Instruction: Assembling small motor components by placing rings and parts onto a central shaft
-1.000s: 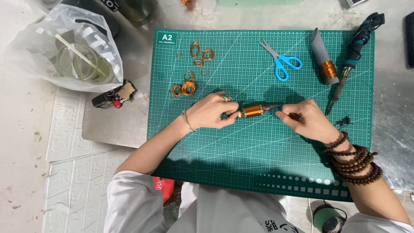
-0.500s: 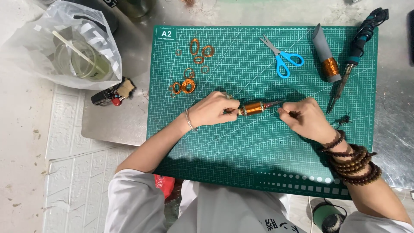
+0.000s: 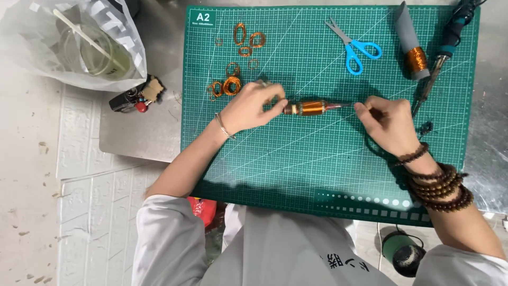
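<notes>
Head view, looking straight down on the desk (image 3: pixel 132 132). A green gridded cutting mat (image 3: pixel 317 169) covers most of the work area.

Object in hand: a small spindle-shaped rotor wound with copper wire, on a thin metal shaft (image 3: pixel 311 108). It sits just above the mat's middle, held between both hands. Long axis runs left to right, roughly level, parallel to the mat's long edge.

Left hand (image 3: pixel 253 107): fingers pinched closed on the left end of the rotor, thumb and forefinger tips at the end cap. Thin bangle on the wrist. Right hand (image 3: pixel 389 123): fingers drawn narrow, pinching the right tip of the shaft; several strands of brown wooden beads wrap the wrist. The wound body lies nearer the left hand; the right hand grips only the far shaft end, so the bare shaft spans the gap between them.

Surroundings on the mat: loose loops of copper wire (image 3: pixel 233 85) above and left of the left hand, near but apart from it. Blue-handled scissors (image 3: pixel 353 46) lie above the rotor, well apart. A grey tube with a copper wire coil on it (image 3: pixel 414 53) sits at upper right, beside a dark-handled soldering iron (image 3: pixel 443 50).

Off the mat, left: a clear plastic bag holding a transparent cup (image 3: pixel 79 45), and a small dark lighter-like item (image 3: pixel 135 98) below it.
</notes>
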